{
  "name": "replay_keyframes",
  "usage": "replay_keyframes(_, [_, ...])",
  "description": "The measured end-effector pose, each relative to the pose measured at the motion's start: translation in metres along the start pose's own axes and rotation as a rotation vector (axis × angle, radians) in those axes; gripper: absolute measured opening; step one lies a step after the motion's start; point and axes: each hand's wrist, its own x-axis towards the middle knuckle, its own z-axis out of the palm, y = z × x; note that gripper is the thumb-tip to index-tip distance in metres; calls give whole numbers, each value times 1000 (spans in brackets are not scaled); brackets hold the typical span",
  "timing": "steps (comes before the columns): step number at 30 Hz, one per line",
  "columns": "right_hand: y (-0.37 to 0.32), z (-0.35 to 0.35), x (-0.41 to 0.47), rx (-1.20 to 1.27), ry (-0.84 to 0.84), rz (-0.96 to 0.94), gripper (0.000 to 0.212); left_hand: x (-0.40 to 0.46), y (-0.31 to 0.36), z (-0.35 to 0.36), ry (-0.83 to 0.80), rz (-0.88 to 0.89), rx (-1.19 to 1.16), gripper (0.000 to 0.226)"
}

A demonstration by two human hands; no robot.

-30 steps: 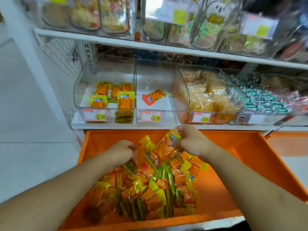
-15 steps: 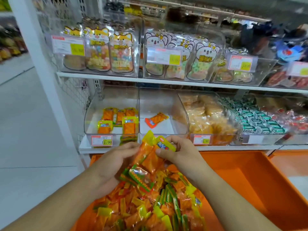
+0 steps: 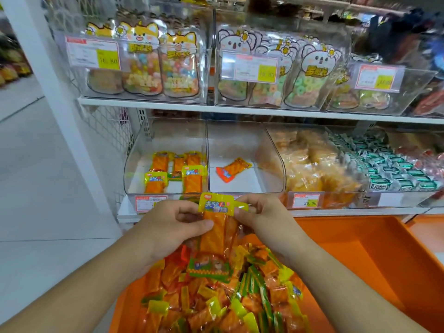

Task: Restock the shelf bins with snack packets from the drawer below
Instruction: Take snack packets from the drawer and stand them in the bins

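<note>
We see a white shelf unit carrying two rows of clear plastic bins, with an orange drawer pulled out beneath it. The drawer holds a loose heap of snack packets, orange with yellow and green ends, piled toward its left side. On the lower shelf, the leftmost bin contains a few matching orange packets with yellow headers; the second bin holds a single orange packet lying flat on its floor. To the right we note a bin of pale golden wrapped snacks, then a bin of green-and-white wrapped sweets. The upper shelf carries bins of cartoon-animal candy pouches behind price labels. Above the heap, just in front of the lower bins, both hands hold a small bunch of packets upright. The left hand curls round the orange body of the held packets, thumb across the front. The right hand pinches their yellow header ends between thumb and fingers.
</note>
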Motion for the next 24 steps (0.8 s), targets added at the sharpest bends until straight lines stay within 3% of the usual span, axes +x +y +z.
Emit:
replay_keyframes(4, [-1, 6, 2, 106, -24, 36, 18, 0, -5, 7, 32, 34, 115, 22])
replay_keyframes(8, [-7, 9, -2, 148, -48, 58, 31, -3, -4, 9, -43, 63, 233, 17])
replay_keyframes(13, [-14, 12, 0, 238, -47, 79, 30, -9, 3, 1, -46, 54, 260, 21])
replay_keyframes(18, [-22, 26, 4, -31, -121, -74, 5, -10, 13, -14, -78, 81, 205, 30])
replay_keyframes(21, [-31, 41, 16, -37, -101, -114, 14, -3, 21, -30, -67, 85, 195, 31])
replay_keyframes(24, [-38, 42, 35, -94, -29, -173, 29, 19, 34, -54, 69, 83, 133, 28])
